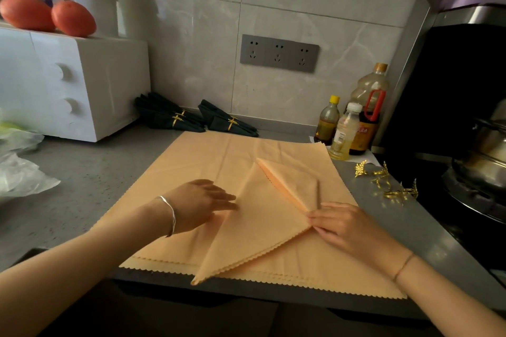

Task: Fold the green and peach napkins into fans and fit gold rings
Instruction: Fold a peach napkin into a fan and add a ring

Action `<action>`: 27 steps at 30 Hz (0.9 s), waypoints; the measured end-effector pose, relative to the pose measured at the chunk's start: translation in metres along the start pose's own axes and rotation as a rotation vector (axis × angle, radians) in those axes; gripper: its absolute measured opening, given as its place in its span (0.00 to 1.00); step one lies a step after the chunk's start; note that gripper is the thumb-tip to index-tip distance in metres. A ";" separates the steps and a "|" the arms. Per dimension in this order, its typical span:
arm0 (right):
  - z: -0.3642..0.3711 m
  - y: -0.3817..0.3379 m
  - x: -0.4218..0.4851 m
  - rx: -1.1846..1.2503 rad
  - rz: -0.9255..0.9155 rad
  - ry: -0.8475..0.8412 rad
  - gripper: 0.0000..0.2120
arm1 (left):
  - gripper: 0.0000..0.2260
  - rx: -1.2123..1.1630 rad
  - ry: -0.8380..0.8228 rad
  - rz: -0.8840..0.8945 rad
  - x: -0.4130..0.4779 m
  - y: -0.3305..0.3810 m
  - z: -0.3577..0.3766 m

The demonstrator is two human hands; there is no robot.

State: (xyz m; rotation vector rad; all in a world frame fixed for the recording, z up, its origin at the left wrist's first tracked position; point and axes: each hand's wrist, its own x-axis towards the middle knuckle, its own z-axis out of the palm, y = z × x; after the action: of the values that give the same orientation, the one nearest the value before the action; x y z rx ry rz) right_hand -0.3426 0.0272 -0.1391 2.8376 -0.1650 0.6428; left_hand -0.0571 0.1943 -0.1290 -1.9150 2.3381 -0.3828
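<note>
- Biggest risk imo: the pleats at 1 o'clock pop open if the right hand (pixel 347 227) loosens its pinch on the napkin's point. The cloth looks thin and springy.
- The left hand (pixel 202 201), flat with fingers straight, presses the fold at 9 o'clock. Push too hard and the loose stack (pixel 208 161) underneath could slide.
- The peach napkin (pixel 254 227) sits mid-counter on that stack: a triangle with zigzag edges, partly pleated, no ring yet. The gold rings (pixel 388 180) are off at 3 o'clock.

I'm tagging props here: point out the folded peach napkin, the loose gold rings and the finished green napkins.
Folded peach napkin (pixel 254 227): head view, flat triangular face.
Gold rings (pixel 393 194): head view, band of one ring.
Green napkins (pixel 219 120): head view, cloth beside the right bundle's ring.
</note>
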 end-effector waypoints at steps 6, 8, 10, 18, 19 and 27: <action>0.004 0.002 -0.004 0.014 -0.044 -0.105 0.10 | 0.22 0.097 0.214 0.248 0.012 -0.009 0.008; 0.002 0.000 -0.003 0.090 0.026 -0.099 0.10 | 0.21 0.026 0.210 0.245 0.014 -0.014 0.012; 0.002 -0.004 -0.003 0.138 0.091 -0.077 0.12 | 0.19 -0.057 0.220 0.244 0.012 -0.020 0.016; 0.019 -0.006 -0.007 0.346 0.319 -0.035 0.06 | 0.12 -0.319 0.089 -0.027 0.021 -0.025 0.018; 0.021 -0.006 -0.006 0.395 0.362 -0.017 0.05 | 0.11 -0.348 0.101 -0.084 0.023 -0.025 0.021; 0.024 -0.013 0.003 0.672 0.605 0.028 0.18 | 0.08 -0.755 0.155 -0.380 0.052 -0.020 0.023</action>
State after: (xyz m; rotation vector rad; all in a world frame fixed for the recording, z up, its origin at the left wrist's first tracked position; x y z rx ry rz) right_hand -0.3281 0.0337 -0.1612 3.4151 -1.0039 1.0076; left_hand -0.0435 0.1374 -0.1416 -2.7521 2.4097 0.4226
